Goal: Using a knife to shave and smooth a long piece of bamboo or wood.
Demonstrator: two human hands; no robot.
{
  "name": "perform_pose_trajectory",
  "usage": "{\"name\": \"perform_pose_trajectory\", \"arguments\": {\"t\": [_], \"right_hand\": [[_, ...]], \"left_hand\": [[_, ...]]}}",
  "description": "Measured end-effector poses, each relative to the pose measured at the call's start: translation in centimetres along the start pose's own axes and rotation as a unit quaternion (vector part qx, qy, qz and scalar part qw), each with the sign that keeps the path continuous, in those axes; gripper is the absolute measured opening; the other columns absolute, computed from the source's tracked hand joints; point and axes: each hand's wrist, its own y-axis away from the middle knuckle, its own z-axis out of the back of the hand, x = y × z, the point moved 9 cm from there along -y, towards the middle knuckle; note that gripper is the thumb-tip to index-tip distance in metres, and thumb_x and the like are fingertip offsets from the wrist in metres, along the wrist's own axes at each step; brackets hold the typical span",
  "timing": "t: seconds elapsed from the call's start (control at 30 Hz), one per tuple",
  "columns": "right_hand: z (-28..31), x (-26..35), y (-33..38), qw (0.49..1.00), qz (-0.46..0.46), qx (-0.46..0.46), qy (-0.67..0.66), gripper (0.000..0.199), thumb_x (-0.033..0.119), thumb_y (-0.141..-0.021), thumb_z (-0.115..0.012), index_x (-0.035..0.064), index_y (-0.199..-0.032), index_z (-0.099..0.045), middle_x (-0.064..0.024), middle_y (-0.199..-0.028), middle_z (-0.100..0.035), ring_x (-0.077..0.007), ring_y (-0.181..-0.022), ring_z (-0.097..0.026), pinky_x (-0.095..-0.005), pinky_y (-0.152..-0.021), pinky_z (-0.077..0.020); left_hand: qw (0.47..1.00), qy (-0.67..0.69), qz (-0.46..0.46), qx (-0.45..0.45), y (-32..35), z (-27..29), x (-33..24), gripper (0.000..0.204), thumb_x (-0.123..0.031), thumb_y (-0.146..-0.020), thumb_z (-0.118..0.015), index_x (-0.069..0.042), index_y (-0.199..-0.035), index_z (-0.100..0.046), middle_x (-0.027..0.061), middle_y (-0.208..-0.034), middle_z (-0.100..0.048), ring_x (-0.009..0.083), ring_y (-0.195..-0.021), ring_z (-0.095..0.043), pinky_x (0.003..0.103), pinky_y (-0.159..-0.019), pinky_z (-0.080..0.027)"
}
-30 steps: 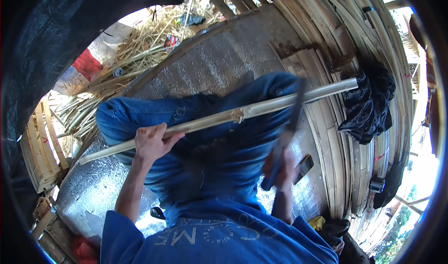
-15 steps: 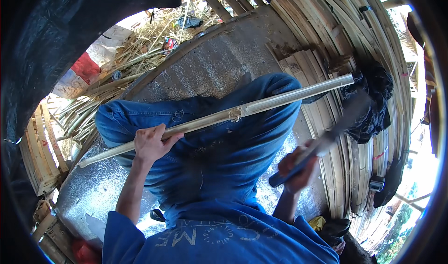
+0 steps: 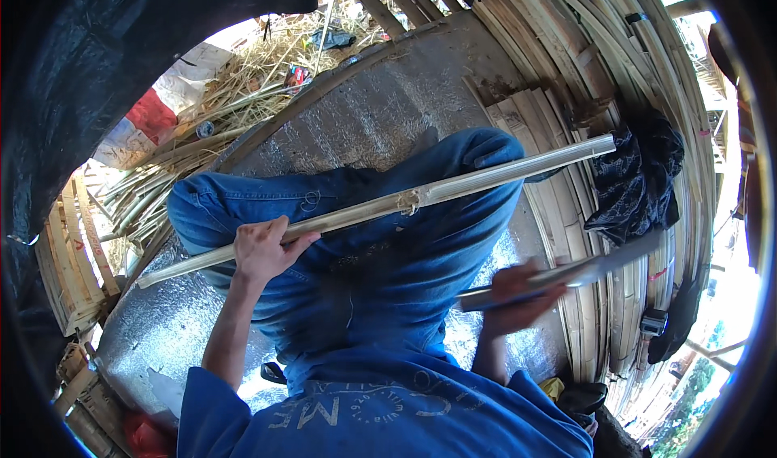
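A long split bamboo strip (image 3: 486,174) lies slantwise across my crossed legs, its far end up to the right. A rough, frayed node shows near its middle. My left hand (image 3: 267,252) grips the strip on its left half, thumb along the near edge. To the right of my lap, my right hand (image 3: 522,296) is wrapped round the handle of a large knife (image 3: 603,269). The blade points right and slightly up, apart from the bamboo, and is smeared by motion.
Stacked bamboo strips (image 3: 595,312) curve along the right side, with a black plastic bag (image 3: 639,179) on them. A small metallic box (image 3: 653,321) sits farther right. Beyond the dark sheet (image 3: 380,106) under me lies a heap of bamboo shavings (image 3: 251,78).
My right hand has swung the knife down, turning its blade from steeply raised to nearly level. My left hand and the bamboo strip have barely moved.
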Motion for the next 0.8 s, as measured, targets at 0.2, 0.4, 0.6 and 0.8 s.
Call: {"name": "perform_pose_trajectory", "arguments": {"t": [0.2,0.4,0.6,0.8], "right_hand": [[5.1,-6.6,4.4,0.831,-0.388,0.140,0.374,0.044,0.035,-0.096,-0.053,0.0032,-0.125,-0.046,-0.0053,-0.073,-0.057,-0.0130,-0.058,-0.055,-0.0276,-0.052,-0.0458],[1.2,-2.2,0.9,0.995,-0.041,-0.051,0.069,0.046,0.052,-0.099,-0.027,0.0092,-0.112,-0.039,-0.0031,-0.057,-0.046,-0.0113,-0.039,-0.043,-0.0254,-0.036,-0.0376],[2.0,-6.1,2.9,0.848,-0.360,0.132,0.367,0.035,0.039,-0.097,-0.046,0.0045,-0.098,-0.049,-0.0041,-0.057,-0.049,-0.0145,-0.042,-0.048,-0.0277,-0.038,-0.0361],[-0.5,-2.9,1.8,0.957,-0.049,0.146,0.244,0.040,0.045,-0.099,-0.036,0.0075,-0.112,-0.040,-0.0020,-0.056,-0.048,-0.0116,-0.040,-0.047,-0.0248,-0.035,-0.0373]], "left_hand": [[0.999,-0.004,-0.027,-0.019,-0.1,0.6,-0.8,0.059,-0.058,-0.077,-0.068,-0.012,-0.052,-0.042,0.0000,-0.040,-0.042,0.0174,-0.034,-0.049,0.031,-0.038,-0.039],[1.000,-0.005,-0.003,0.002,0.3,-0.3,-0.2,0.059,-0.059,-0.077,-0.068,-0.013,-0.052,-0.040,0.0000,-0.040,-0.040,0.0173,-0.034,-0.049,0.031,-0.038,-0.039],[1.000,0.003,-0.012,-0.014,-0.1,0.5,-0.7,0.059,-0.058,-0.076,-0.069,-0.013,-0.052,-0.040,0.0003,-0.040,-0.041,0.0174,-0.033,-0.048,0.030,-0.037,-0.038],[1.000,-0.020,0.000,-0.004,0.2,0.2,-0.4,0.061,-0.059,-0.076,-0.069,-0.012,-0.049,-0.039,0.0012,-0.040,-0.042,0.0181,-0.034,-0.050,0.031,-0.037,-0.039]]}}
